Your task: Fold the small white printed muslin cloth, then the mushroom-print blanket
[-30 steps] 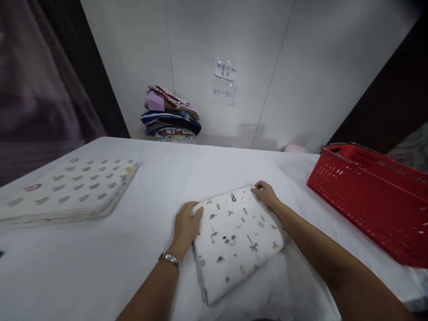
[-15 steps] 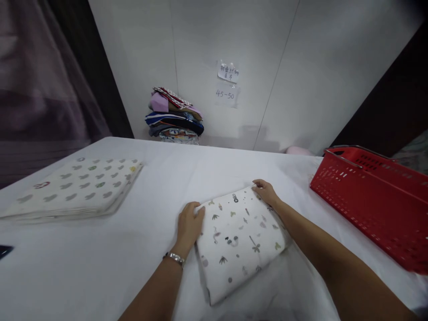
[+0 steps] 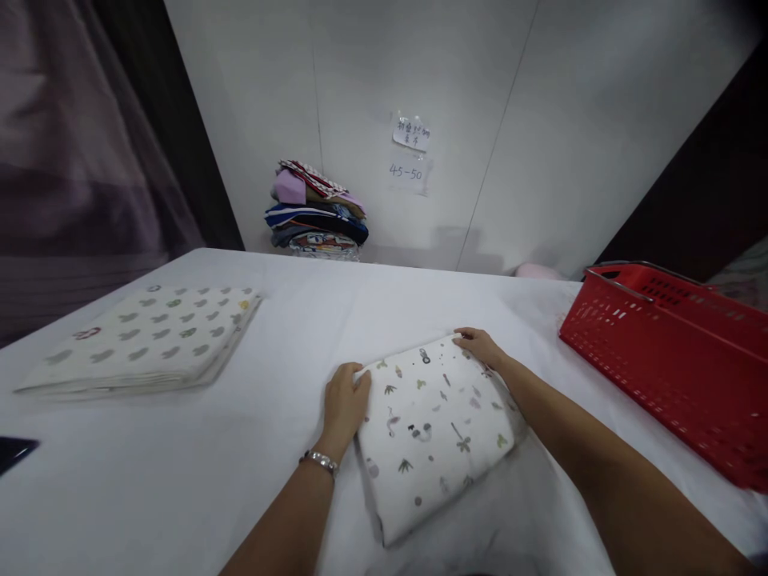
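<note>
Lower middle of the frame, white tabletop (image 3: 288, 488): folded cloth (image 3: 435, 436) with small plant prints, lying flat, skewed. Left hand (image 3: 345, 404) at its upper left corner, thumb on top, fingers bent round the edge, gap nearly closed on the fabric. Right hand (image 3: 480, 348) at the top corner, fingertips pinched on it, forearm over the right edge. Risks, as judged: uneven pull between the hands could skew the layers; a sleeveless forearm dragging across could rumple that side. Loose grip might let inner folds slip. Red basket (image 3: 654, 376), right of frame, stands well apart.
</note>
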